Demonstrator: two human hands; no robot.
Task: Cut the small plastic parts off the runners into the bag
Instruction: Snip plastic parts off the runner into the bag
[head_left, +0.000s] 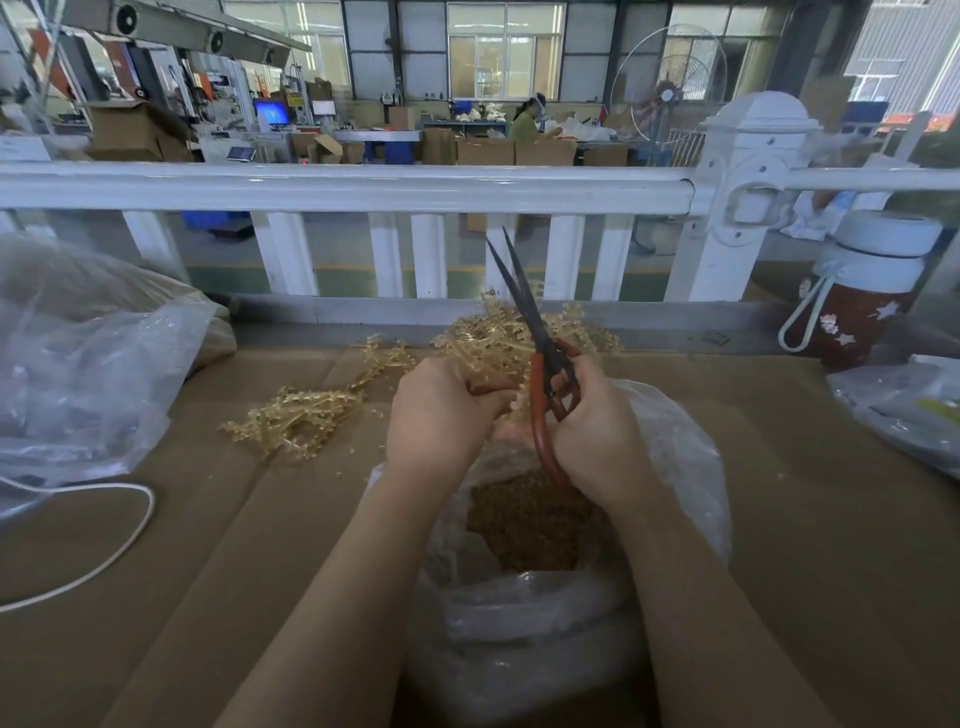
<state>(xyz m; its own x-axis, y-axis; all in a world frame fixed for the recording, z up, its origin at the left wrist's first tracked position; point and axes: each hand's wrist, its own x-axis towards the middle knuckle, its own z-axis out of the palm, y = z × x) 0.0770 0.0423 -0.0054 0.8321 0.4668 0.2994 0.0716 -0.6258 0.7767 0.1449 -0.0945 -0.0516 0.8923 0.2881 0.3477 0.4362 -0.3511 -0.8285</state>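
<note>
Cardboard (779, 519) covers the bench, matte brown, creased in long folds. Far left sits a crumpled clear plastic sack (88, 364), glossy and slack, with a white cord (104, 535) looping beside it. Next, a loose tangle of runners (296, 415): pale amber, translucent, thin stems with toothed edges, small crumbs scattered round them. Left hand (441, 410) is curled round a bunch of runners (498, 338) held above the bag; what the fingertips pinch is hidden behind the knuckles. Right hand (597, 431) grips the red handles of the scissors (540, 353), fingers wrapped round them; dark, narrow blades point up and away, slightly parted at the tips, apparently not on a stem at present. Below both hands the clear bag (691, 467) gapes, thin film wrinkled, holding a brown granular heap of cut parts (530, 519). Right: a bottle (862, 291) with a white lid and a loop strap, and another plastic packet (904, 405). Risks, as judged: hands work touching, so a blade could nick the left fingers; parts snipped off-centre may spring past the bag mouth onto the cardboard; the blade tips could snag the film.
</note>
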